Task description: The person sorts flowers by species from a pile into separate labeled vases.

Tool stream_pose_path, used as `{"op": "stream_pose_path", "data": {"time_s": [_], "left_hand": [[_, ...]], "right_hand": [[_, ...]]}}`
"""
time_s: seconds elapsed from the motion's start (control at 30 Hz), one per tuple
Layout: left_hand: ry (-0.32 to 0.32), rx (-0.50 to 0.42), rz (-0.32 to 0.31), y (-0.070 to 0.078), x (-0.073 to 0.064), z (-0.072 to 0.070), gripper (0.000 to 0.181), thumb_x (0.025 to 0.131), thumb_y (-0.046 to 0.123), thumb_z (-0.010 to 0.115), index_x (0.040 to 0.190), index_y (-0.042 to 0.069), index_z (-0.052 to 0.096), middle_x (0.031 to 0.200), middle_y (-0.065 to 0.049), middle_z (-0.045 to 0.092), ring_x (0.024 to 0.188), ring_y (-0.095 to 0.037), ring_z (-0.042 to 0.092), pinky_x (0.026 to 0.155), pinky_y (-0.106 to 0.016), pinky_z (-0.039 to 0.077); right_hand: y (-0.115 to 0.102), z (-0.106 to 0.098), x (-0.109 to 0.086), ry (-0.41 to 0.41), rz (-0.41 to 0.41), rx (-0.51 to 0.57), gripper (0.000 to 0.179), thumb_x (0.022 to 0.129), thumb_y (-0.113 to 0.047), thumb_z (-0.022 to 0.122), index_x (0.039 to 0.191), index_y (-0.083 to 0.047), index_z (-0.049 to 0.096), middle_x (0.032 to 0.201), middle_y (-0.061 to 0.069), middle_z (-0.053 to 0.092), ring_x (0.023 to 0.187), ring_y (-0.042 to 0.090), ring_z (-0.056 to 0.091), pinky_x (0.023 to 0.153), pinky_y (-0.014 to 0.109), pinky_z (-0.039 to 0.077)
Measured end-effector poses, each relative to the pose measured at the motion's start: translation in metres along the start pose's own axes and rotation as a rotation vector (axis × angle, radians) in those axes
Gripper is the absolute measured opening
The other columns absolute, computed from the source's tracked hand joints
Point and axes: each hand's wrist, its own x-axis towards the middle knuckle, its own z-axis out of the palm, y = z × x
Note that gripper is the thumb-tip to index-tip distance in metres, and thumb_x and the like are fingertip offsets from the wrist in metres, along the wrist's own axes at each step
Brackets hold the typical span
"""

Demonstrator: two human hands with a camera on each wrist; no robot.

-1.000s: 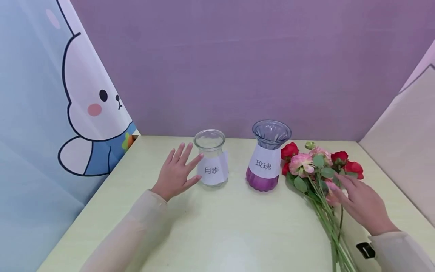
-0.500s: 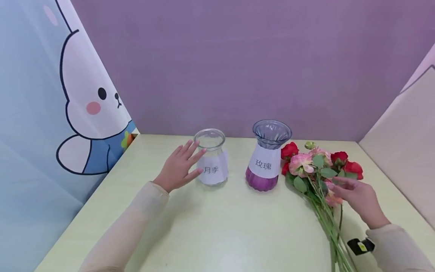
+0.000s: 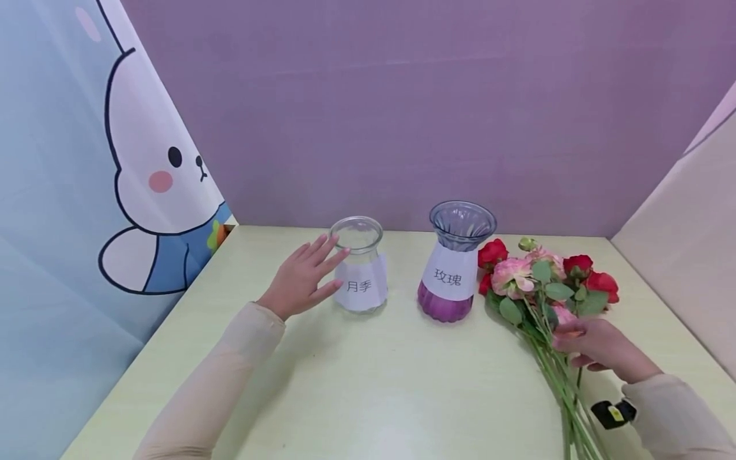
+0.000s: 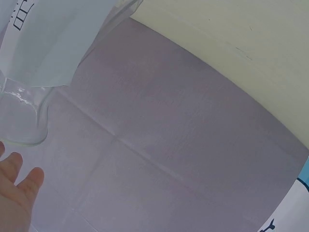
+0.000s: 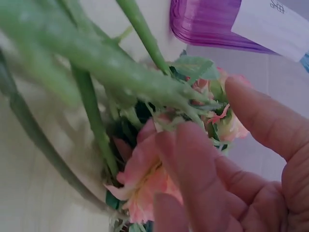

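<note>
My left hand, fingers spread and fairly straight, is at the left side of a clear glass vase that bears a white label; in the left wrist view a gap shows between fingertips and glass. My right hand is at the flower bunch, its fingers bent beside the green stems below the blooms. In the right wrist view, thumb and fingers stand apart around a stem, close to a pink flower. Pink flowers and red flowers lie together on the table.
A second vase, purple at the base with a white label, stands between the clear vase and the flowers. Behind the pale table rises a purple backdrop. A rabbit-print cloth hangs at left.
My right hand has moved down and slightly left from the blooms to the upper stems, its fingers bending more. The left hand has stayed nearly still beside the clear vase.
</note>
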Motion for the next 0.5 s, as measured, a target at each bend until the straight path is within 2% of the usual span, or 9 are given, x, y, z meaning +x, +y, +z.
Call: {"op": "stream_pose_path", "data": {"time_s": [0.07,0.13,0.33,0.5], "left_hand": [[0.004,0.002,0.010,0.000,0.002,0.001,0.085,0.095,0.063,0.006,0.138,0.004,0.050,0.145,-0.022,0.041,0.134,-0.040,0.036,0.107,-0.053,0.032],[0.021,0.005,0.023,0.000,0.004,0.004,0.084,0.096,0.062,0.006,0.137,0.004,0.051,0.144,-0.022,0.042,0.134,-0.040,0.037,0.107,-0.052,0.032],[0.044,0.001,0.035,0.002,0.008,0.012,0.084,0.096,0.061,0.006,0.135,0.003,0.053,0.143,-0.023,0.043,0.134,-0.039,0.037,0.105,-0.053,0.034],[0.065,0.008,0.040,0.004,0.009,0.016,0.082,0.097,0.060,0.006,0.134,0.004,0.055,0.142,-0.022,0.044,0.133,-0.039,0.039,0.104,-0.053,0.035]], "right_hand": [[0.000,0.003,-0.001,-0.004,0.003,-0.002,0.062,0.089,-0.027,0.066,0.127,0.018,0.045,0.111,0.026,0.063,0.065,0.021,0.064,0.055,0.034,0.050],[0.000,0.006,-0.001,-0.006,0.008,-0.003,0.061,0.088,-0.025,0.067,0.125,0.018,0.047,0.110,0.027,0.062,0.062,0.021,0.064,0.053,0.033,0.049],[-0.004,0.014,-0.002,0.004,0.027,-0.050,0.053,0.083,-0.023,0.071,0.115,0.016,0.055,0.086,0.007,0.063,0.060,0.019,0.061,0.053,0.034,0.049],[-0.001,0.018,-0.002,-0.015,0.046,-0.052,0.042,0.083,-0.019,0.071,0.107,0.012,0.057,0.080,0.004,0.060,0.060,0.017,0.059,0.053,0.033,0.049]]}}
